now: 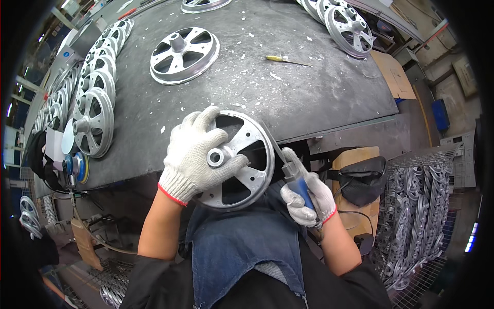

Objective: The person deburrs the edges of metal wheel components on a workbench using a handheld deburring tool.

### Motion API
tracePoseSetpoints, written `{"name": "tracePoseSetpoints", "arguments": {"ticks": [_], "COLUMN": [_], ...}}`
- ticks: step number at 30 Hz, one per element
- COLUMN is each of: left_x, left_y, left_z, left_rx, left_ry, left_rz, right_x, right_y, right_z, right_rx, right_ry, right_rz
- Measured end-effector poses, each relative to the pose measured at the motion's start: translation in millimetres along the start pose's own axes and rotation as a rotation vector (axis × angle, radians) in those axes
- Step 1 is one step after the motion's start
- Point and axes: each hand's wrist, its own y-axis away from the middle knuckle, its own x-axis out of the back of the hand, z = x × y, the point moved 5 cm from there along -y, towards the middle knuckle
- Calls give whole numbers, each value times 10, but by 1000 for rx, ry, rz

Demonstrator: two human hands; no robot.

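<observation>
While the left hand (193,152) spreads over a silver spoked wheel (246,138), its fingers half curled and its thumb held apart, the wheel's round hub pokes out between thumb and forefinger. The wheel stands face-up to the wearer, in front of the body and between the two hands, its lower edge close above a denim apron (242,247).

The right hand (320,194) is closed around a blue-handled tool (301,190), with one digit stretched up near the metal collar. From that collar a long thin blade runs up beside the wheel's right rim (whether it actually touches the metal, I cannot tell). Both hands wear pale knitted gloves with red cuffs.

Beyond the hands spreads a dark worktable (288,105), scattered with pale flakes. Past the left hand, a single wheel (178,46) lies on it, hub up; farther to that hand's left leans a row of wheels (98,110), with a blue-and-yellow disc tool (78,167) near its close end. Ahead of the right hand lies a yellow-handled screwdriver (278,58). Just to that hand's right sits a black bag (363,180), and farther right, a wire basket (445,226) holds silver parts (414,211).
</observation>
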Motion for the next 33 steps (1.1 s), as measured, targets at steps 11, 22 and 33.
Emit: {"name": "tracePoseSetpoints", "arguments": {"ticks": [11, 22, 33], "left_x": [49, 54, 45], "left_y": [53, -2, -11], "left_z": [-19, -53, -56], "left_rx": [95, -73, -43], "left_ry": [-58, -25, -38], "left_rz": [88, 83, 32], "right_x": [-442, -478, -584], "right_y": [130, 102, 62], "right_z": [-185, -102, -90], "right_rx": [435, 293, 234], "right_ry": [1835, 1973, 2134], "right_rz": [416, 532, 585]}}
